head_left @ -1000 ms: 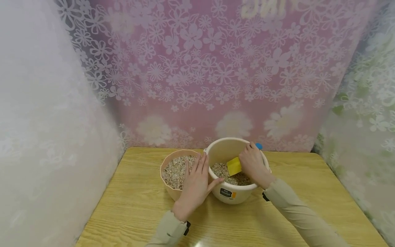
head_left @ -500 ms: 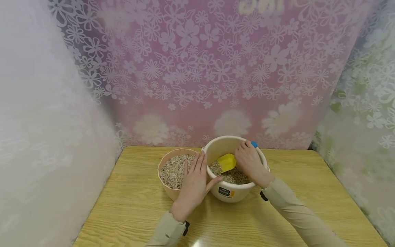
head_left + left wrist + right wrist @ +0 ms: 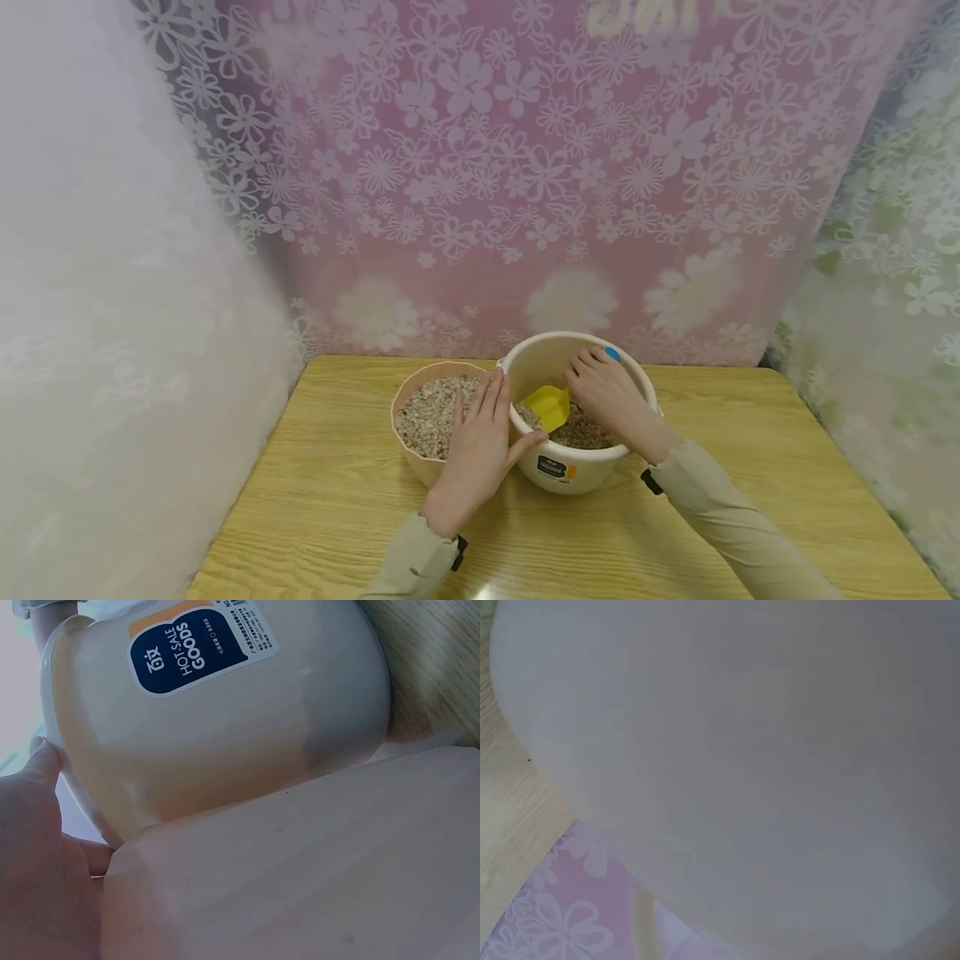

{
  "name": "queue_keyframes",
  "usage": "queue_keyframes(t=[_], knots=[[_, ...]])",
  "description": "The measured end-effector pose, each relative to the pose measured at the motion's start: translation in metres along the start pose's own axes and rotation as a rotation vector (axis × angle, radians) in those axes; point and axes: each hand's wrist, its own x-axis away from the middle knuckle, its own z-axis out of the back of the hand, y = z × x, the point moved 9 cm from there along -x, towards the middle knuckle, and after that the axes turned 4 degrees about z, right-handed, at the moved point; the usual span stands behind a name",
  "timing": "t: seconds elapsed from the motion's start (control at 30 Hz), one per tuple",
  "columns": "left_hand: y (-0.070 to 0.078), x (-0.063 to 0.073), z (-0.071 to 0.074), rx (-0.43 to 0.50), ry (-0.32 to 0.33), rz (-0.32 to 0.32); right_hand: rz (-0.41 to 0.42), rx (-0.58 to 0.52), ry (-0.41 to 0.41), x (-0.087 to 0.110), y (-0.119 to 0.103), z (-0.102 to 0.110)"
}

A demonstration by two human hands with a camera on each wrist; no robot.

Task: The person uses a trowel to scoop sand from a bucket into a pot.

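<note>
My right hand [image 3: 607, 396] reaches into a cream bucket [image 3: 577, 342] and grips a yellow scoop [image 3: 551, 406]. A blue end [image 3: 612, 353] shows past the knuckles. The scoop's blade points left, low among mixed grains [image 3: 585, 429] on the bucket's floor. My left hand [image 3: 476, 446] lies with straight fingers across the adjoining rims of the bucket and a peach bowl [image 3: 420, 460] full of pale grains [image 3: 435, 417]. In the left wrist view the thumb [image 3: 43, 759] touches the bucket rim. The bucket wall [image 3: 727, 765] fills most of the right wrist view, hiding that hand.
Both containers stand side by side near the back of a wooden table [image 3: 322, 517]. Behind it hangs a pink flowered curtain [image 3: 480, 183], with pale sheeting [image 3: 127, 333] on the left and a flowered sheet [image 3: 892, 375] on the right.
The right hand has shifted left with the scoop, whose blade has turned so its inside faces up more. The left hand stays on the rims.
</note>
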Motion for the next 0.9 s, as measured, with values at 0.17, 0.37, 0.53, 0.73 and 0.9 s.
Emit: queue_keyframes(t=[0.17,0.37,0.53,0.73,0.9], knots=[[0.0,0.0,0.002,-0.026,0.033,-0.014,-0.01,-0.08,-0.042,0.0,-0.003,0.005],[0.0,0.001,0.002,-0.023,0.032,-0.021,-0.035,-0.146,-0.1,0.002,-0.007,0.013],[0.0,0.0,0.002,-0.017,0.009,-0.011,-0.065,-0.209,-0.133,0.006,-0.005,0.013],[-0.002,0.0,0.0,-0.012,-0.011,0.002,-0.147,-0.351,-0.196,0.013,0.004,0.003],[-0.002,0.0,0.0,-0.004,0.004,-0.002,-0.194,-0.403,-0.18,0.016,0.013,0.003]])
